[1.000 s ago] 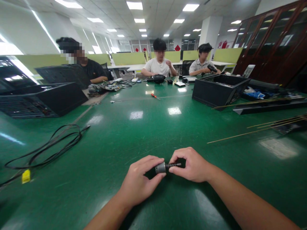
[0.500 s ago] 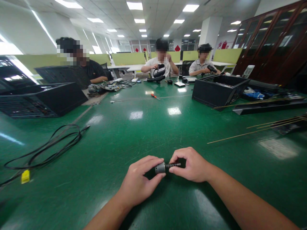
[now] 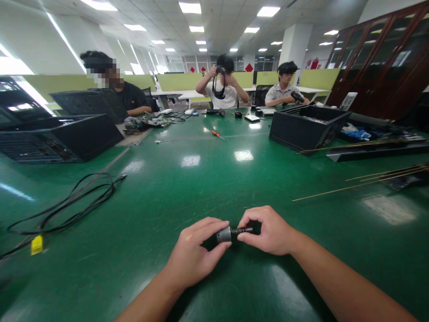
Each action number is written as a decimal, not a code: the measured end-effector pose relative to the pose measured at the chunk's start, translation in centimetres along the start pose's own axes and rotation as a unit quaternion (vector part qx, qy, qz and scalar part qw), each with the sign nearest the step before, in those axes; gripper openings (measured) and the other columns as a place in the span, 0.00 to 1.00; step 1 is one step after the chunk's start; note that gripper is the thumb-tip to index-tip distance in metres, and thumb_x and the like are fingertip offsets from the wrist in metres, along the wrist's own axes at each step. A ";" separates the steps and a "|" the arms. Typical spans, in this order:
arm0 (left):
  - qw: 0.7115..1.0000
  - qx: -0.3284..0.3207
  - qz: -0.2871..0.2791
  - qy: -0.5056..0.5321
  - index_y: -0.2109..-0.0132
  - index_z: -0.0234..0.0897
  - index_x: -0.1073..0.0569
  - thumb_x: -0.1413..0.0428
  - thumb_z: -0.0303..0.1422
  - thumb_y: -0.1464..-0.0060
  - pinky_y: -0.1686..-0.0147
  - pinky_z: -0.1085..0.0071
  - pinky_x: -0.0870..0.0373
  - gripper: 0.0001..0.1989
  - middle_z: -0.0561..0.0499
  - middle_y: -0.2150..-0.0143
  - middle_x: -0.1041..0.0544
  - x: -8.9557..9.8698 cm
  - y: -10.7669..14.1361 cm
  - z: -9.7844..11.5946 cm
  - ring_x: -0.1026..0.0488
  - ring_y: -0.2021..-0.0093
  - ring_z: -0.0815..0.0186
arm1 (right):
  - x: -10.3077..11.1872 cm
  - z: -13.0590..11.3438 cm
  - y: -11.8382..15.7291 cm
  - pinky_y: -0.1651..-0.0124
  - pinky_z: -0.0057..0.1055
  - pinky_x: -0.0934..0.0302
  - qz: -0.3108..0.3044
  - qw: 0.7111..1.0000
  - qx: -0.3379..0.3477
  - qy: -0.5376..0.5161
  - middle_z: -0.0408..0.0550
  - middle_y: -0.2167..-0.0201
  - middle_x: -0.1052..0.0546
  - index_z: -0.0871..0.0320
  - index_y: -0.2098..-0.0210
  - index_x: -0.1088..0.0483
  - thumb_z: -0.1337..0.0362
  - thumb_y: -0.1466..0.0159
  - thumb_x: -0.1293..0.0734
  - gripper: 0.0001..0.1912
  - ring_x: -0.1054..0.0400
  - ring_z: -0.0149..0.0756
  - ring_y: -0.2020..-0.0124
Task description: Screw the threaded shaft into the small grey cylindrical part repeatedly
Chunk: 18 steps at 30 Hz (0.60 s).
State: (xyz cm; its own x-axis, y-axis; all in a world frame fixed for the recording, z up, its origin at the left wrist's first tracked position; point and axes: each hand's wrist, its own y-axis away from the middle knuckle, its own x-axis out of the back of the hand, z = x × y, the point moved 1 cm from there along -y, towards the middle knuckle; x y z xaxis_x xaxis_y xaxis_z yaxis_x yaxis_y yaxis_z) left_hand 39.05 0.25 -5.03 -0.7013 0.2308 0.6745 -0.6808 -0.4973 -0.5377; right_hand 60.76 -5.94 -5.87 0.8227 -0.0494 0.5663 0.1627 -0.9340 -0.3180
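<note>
Near the front of the green table, my left hand (image 3: 197, 252) is closed around a small grey metal cylinder (image 3: 224, 235), thumb below and fingers above. From the cylinder's right end sticks out a thin dark shaft (image 3: 241, 230) with ridges or coils along it and a plain metal tip. My right hand (image 3: 266, 230) pinches this shaft between thumb and fingertips. The piece lies roughly level between both hands. Its left end is partly hidden by my left fingers, and I cannot tell whether shaft and cylinder are one part.
Black cables (image 3: 77, 203) with a yellow tag (image 3: 36, 245) lie at the left. Black computer cases stand left (image 3: 60, 138) and right (image 3: 301, 129). Thin rods (image 3: 348, 188) reach in from the right. A screwdriver (image 3: 216, 134) lies mid-table. Three people sit across.
My hands and the held piece look almost unchanged. Across the table, the middle person has raised a black strapped device to head height. The view has shifted very slightly.
</note>
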 end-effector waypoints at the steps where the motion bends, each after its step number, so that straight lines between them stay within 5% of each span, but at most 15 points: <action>1: 1.000 0.000 0.000 0.000 0.51 0.39 0.21 0.37 0.28 0.47 0.58 0.70 0.21 0.15 0.46 0.57 0.18 0.0 0.0 0.0 0.20 0.60 0.63 | 0.0 0.0 0.0 0.64 0.27 0.40 0.000 1.000 0.000 0.000 0.42 0.71 0.21 0.57 0.69 0.24 0.66 0.42 0.27 0.03 0.28 0.32 0.69; 18: 1.000 -0.003 -0.008 0.003 0.50 0.39 0.22 0.38 0.27 0.46 0.58 0.70 0.22 0.15 0.47 0.57 0.19 0.2 0.0 0.0 0.20 0.59 0.63 | -0.1 0.1 0.2 0.64 0.28 0.39 -0.005 1.000 -0.007 0.000 0.43 0.72 0.21 0.58 0.68 0.23 0.65 0.41 0.28 0.03 0.28 0.33 0.70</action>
State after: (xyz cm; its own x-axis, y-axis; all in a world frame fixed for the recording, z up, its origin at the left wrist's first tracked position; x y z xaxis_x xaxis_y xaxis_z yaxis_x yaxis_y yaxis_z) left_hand 38.92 0.30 -4.85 -0.6909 0.2438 0.6806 -0.6937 -0.4890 -0.5289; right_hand 60.77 -6.06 -6.00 0.8205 -0.0397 0.5702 0.1634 -0.9396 -0.3006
